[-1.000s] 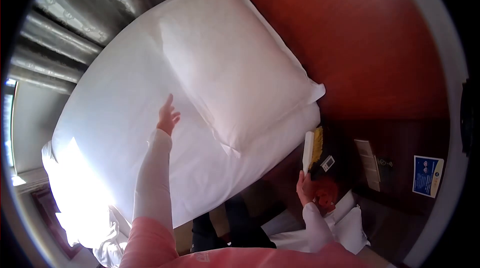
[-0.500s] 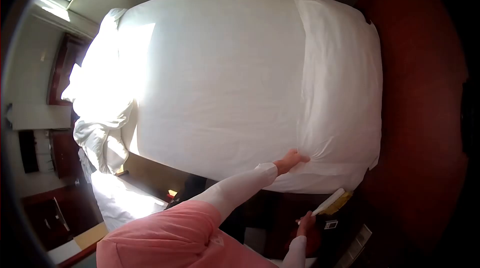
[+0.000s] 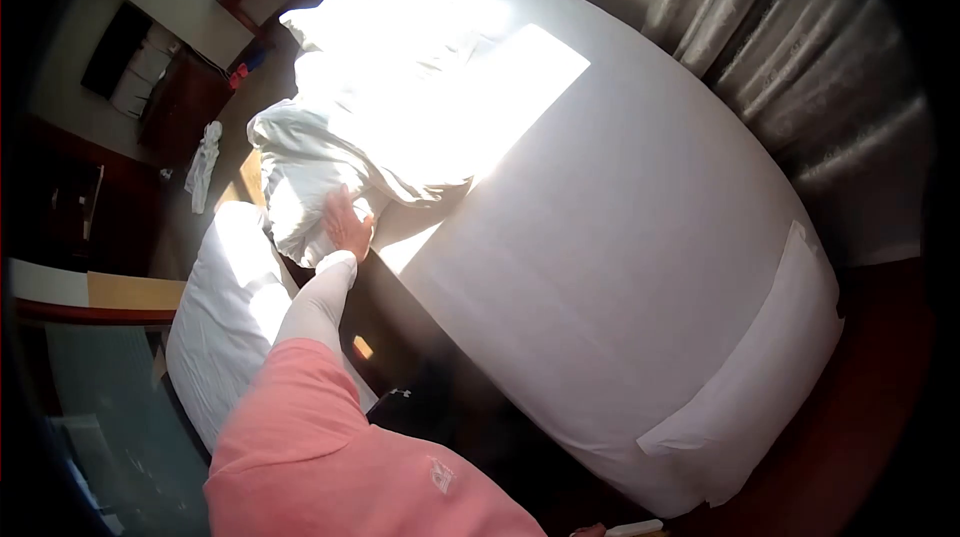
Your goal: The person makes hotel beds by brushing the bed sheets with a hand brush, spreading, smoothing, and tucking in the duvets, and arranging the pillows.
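Observation:
My left hand (image 3: 347, 225) rests on the bunched white duvet (image 3: 310, 162) at the bed's near left corner. Its fingers are stretched out against the cloth, not wrapped round it. At the bottom edge of the view, a small part of my right hand (image 3: 590, 531) shows beside the white handle of a brush (image 3: 635, 528). That hand is closed on the brush, though most of both is cut off. A smooth white sheet (image 3: 600, 227) covers the bed, with a folded-over band (image 3: 750, 367) at its right end.
A pillow in a white case (image 3: 225, 327) lies left of my arm. Patterned curtains (image 3: 770, 37) hang beyond the bed. Dark red flooring (image 3: 880, 367) runs along the right. A white cloth (image 3: 204, 167) and a glass-topped surface (image 3: 115, 387) are at the left.
My left hand has moved from the folded sheet end across to the bunched duvet. My view has turned left, and the brush in my right hand has dropped to the bottom edge.

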